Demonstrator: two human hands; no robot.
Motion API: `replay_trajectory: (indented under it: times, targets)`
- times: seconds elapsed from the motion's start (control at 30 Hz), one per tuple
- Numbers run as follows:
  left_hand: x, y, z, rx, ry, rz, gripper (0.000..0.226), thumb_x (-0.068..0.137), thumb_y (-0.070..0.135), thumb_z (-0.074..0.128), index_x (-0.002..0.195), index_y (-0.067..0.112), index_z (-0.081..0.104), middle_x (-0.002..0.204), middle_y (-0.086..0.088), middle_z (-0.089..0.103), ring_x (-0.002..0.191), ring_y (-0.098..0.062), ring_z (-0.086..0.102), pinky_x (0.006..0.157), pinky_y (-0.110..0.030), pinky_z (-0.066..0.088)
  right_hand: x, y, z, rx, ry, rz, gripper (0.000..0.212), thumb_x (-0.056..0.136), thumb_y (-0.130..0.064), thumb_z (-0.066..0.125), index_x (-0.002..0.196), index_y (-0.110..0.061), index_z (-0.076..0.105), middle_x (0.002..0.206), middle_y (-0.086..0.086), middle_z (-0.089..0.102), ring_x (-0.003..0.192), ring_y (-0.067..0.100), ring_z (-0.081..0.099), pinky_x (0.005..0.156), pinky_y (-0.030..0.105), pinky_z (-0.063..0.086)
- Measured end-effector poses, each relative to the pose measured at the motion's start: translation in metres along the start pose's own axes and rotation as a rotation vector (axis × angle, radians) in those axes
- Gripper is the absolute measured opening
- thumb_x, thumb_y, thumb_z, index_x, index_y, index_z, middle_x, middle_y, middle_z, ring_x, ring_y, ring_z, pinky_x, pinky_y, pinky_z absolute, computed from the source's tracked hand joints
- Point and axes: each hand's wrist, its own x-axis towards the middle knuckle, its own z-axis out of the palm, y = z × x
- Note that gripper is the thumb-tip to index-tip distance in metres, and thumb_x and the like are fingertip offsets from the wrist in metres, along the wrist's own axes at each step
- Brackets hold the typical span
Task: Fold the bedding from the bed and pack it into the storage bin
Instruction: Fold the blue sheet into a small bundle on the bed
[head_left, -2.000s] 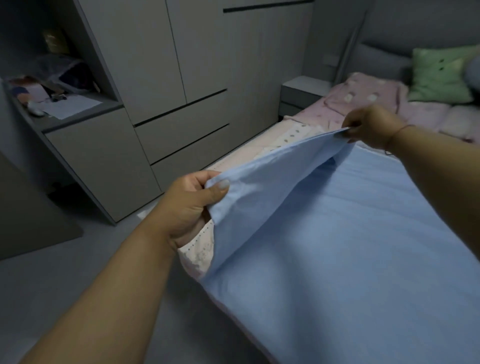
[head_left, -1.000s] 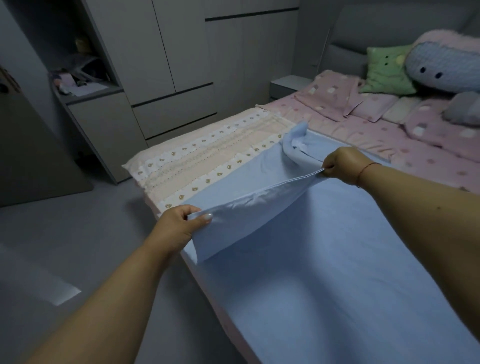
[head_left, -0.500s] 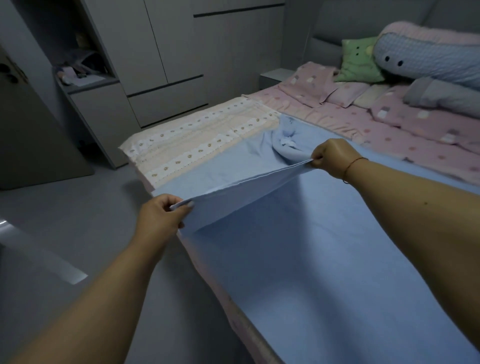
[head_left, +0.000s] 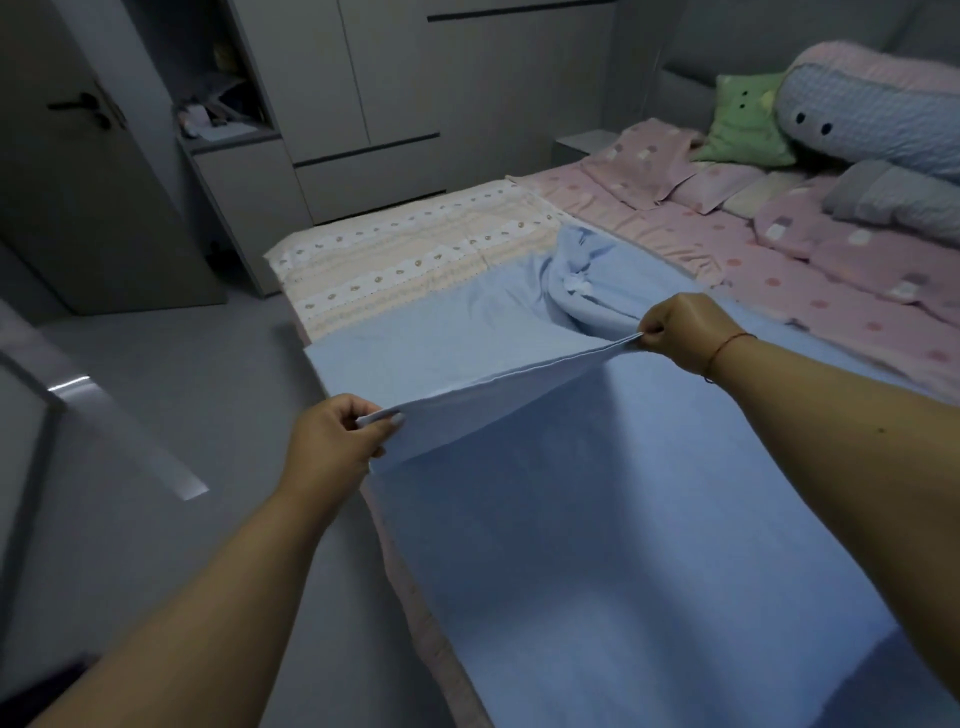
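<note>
A light blue sheet (head_left: 597, 519) lies spread over the near part of the bed. My left hand (head_left: 332, 447) pinches one end of its raised edge at the bed's left side. My right hand (head_left: 685, 327) pinches the other end farther up the bed. The edge is stretched taut between them, a little above the rest of the sheet. Behind that edge the blue cloth is bunched into a lump (head_left: 582, 280). No storage bin is in view.
A cream patterned cloth (head_left: 415, 254) lies on the bed beyond the blue sheet. Pink dotted bedding (head_left: 810, 270), a green cushion (head_left: 748, 119) and a long blue-pink bolster (head_left: 872, 114) sit at the head. Grey cabinets (head_left: 363, 104) and a door (head_left: 78, 156) stand left, with bare floor (head_left: 156, 405) between.
Both hands have lowered the held blue edge from chest height towards the bed and drawn it taut. The view has swung to take in more of the bed's head.
</note>
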Motion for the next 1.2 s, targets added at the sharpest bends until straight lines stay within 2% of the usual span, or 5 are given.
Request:
replay_trajectory:
  times: [0.47,0.7,0.93,1.1,1.2]
  targets:
    - [-0.184,0.033,0.058,0.01,0.158,-0.069,0.014,0.077,0.008,0.077,0.071,0.005,0.064,0.062,-0.006,0.06,0.045,0.0,0.052,0.045,-0.016,0.049,-0.1,0.094,-0.039,-0.069,0.036,-0.328,0.027,0.081,-0.027,0.071,0.074,0.0,0.071,0.075,0.02,0.066,0.066,0.029,0.052,0.057,0.025,0.032]
    - [-0.273,0.02,0.093,0.021,0.103,-0.094,0.014,0.075,0.007,0.079,0.068,0.009,0.067,0.066,-0.01,0.065,0.056,-0.013,0.056,0.062,-0.033,0.053,-0.182,0.146,-0.033,-0.101,-0.038,-0.352,0.032,0.08,-0.03,0.072,0.066,-0.002,0.067,0.069,0.016,0.062,0.062,0.031,0.053,0.053,0.024,0.034]
    - [-0.371,-0.021,0.129,0.019,0.114,-0.164,0.015,0.071,0.008,0.082,0.064,0.013,0.07,0.048,0.012,0.061,0.043,0.006,0.048,0.049,-0.015,0.042,-0.267,0.192,-0.008,-0.129,-0.112,-0.403,0.034,0.079,-0.025,0.074,0.063,0.003,0.066,0.065,0.021,0.06,0.061,0.035,0.056,0.056,0.028,0.038]
    - [-0.413,-0.053,0.158,0.096,0.082,-0.202,0.016,0.071,0.004,0.08,0.065,0.016,0.072,0.062,0.006,0.069,0.056,-0.003,0.058,0.059,-0.021,0.047,-0.304,0.216,0.018,-0.14,-0.273,-0.431,0.044,0.082,-0.022,0.072,0.044,-0.019,0.048,0.059,0.004,0.046,0.06,0.027,0.048,0.061,0.026,0.031]
    - [-0.42,-0.075,0.17,0.139,0.103,-0.25,0.017,0.073,0.002,0.077,0.071,0.018,0.073,0.073,0.0,0.071,0.065,-0.012,0.062,0.064,-0.02,0.048,-0.31,0.221,0.045,-0.22,-0.385,-0.383,0.021,0.088,-0.023,0.065,0.08,-0.007,0.076,0.092,0.015,0.066,0.087,0.03,0.061,0.076,0.028,0.042]
